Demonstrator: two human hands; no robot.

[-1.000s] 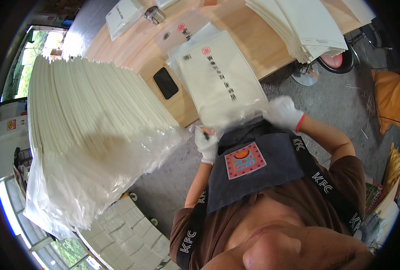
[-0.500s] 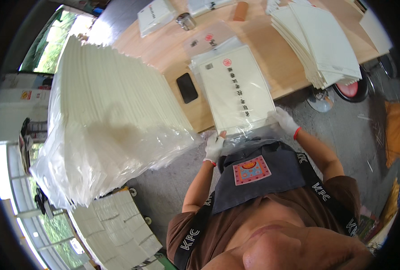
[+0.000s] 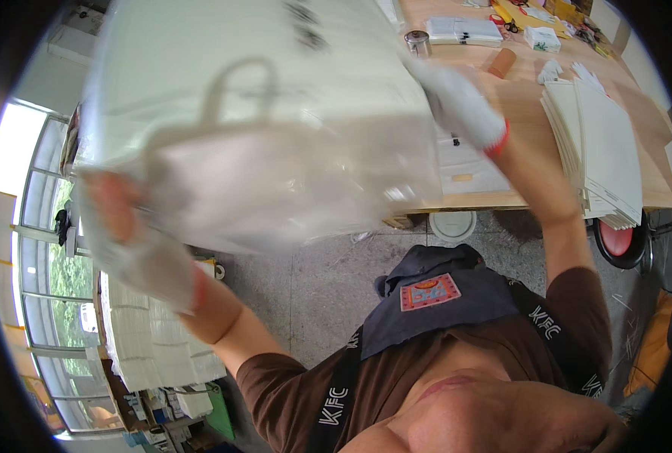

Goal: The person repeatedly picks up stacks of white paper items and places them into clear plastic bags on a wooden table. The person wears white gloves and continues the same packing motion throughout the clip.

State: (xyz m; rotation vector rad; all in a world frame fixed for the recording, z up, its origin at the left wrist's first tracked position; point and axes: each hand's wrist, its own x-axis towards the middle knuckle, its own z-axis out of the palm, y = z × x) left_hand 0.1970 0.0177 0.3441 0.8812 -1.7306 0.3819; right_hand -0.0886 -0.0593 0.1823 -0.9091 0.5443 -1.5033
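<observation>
A clear plastic bag holding a pale, flat paper packet [image 3: 253, 83] is lifted close in front of me at the upper left, smeared by motion. Its loose plastic flap [image 3: 305, 181] hangs toward me. My left hand [image 3: 147, 249], in a white glove with a red cuff and bare fingertips, grips the near left corner. At the packet's right edge, my right hand [image 3: 460, 109] holds on in a matching glove; its fingers are partly hidden and blurred. Below that hand, another flat white plastic-wrapped piece [image 3: 475, 166] lies on the wooden table [image 3: 513, 121].
Fanned white paper sheets [image 3: 608, 143] rest at the table's right. Farther back are a metal tin [image 3: 417, 44], a brown cylinder [image 3: 502, 63], a wrapped packet [image 3: 464, 31] and a tissue box [image 3: 541, 39]. White bundles [image 3: 162, 332] are stacked low at left; a stool [image 3: 617, 238] stands right.
Both hands have raised the bagged packet off the table and carried it left, close to the camera. The view has shifted, and the tall plastic-covered stack is now hidden behind the packet.
</observation>
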